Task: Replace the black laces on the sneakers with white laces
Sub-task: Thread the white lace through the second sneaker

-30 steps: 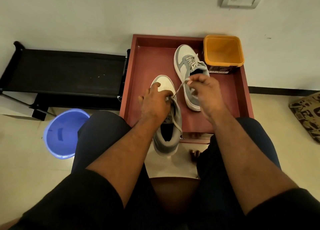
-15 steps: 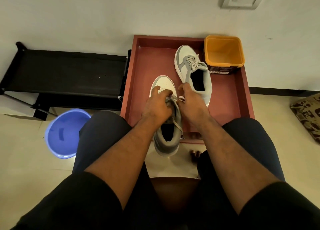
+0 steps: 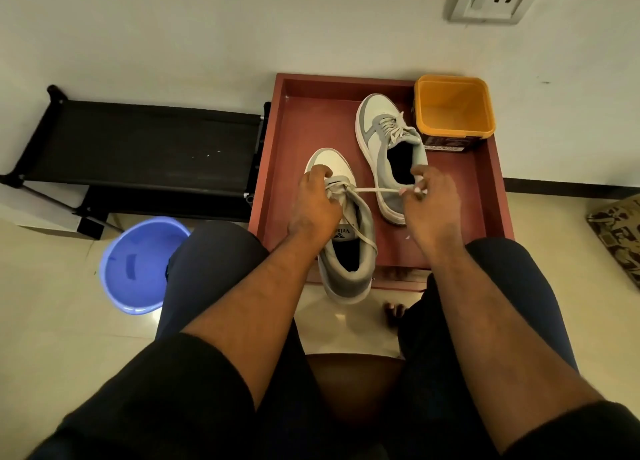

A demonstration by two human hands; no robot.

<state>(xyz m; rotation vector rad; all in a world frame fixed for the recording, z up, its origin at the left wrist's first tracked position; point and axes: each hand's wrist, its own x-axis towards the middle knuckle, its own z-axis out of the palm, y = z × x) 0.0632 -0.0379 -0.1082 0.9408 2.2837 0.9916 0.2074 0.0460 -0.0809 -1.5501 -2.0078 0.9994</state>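
Observation:
A grey and white sneaker [image 3: 349, 269] lies on the front edge of the red tray [image 3: 304, 140], heel toward me. My left hand [image 3: 315, 206] grips its upper at the eyelets. My right hand [image 3: 429, 206] pinches the end of a white lace [image 3: 375, 190], stretched taut to the right from the eyelets. Another white lace end trails over the sneaker's right side. The second sneaker [image 3: 388, 147], laced in white, rests further back on the tray.
An orange square tub [image 3: 453, 109] stands at the tray's back right corner. A black low rack [image 3: 138, 147] is at the left, a blue basin [image 3: 138, 265] on the floor below it. A patterned cushion [image 3: 620, 234] lies at the right. My knees flank the tray.
My right hand left the eyelets and drew the lace out to the right until taut. My left hand stayed on the sneaker.

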